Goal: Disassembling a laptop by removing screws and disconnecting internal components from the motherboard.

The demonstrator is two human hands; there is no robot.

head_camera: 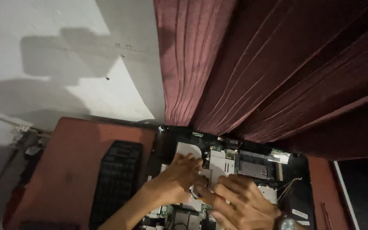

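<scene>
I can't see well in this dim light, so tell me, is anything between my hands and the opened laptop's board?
Nothing visible is. The left hand and right hand both rest directly on the exposed board of the opened laptop. The detached keyboard lies off to the left, apart from them.

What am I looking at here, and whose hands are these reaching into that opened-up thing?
There is no machine at work: one camera sits on a person's head and looks down, so both hands are that person's own. The left hand and the right hand, with a wristwatch on it, rest together on the insides of an opened laptop, its green circuit boards and metal plates bare. Something thin with an orange part seems to sit between the hands, but the light is too dim to say what it is or which grip holds it. The laptop lies on a reddish table. A black keyboard, lifted out, lies to its left. Behind hang a dark red curtain and a white wall.
</scene>
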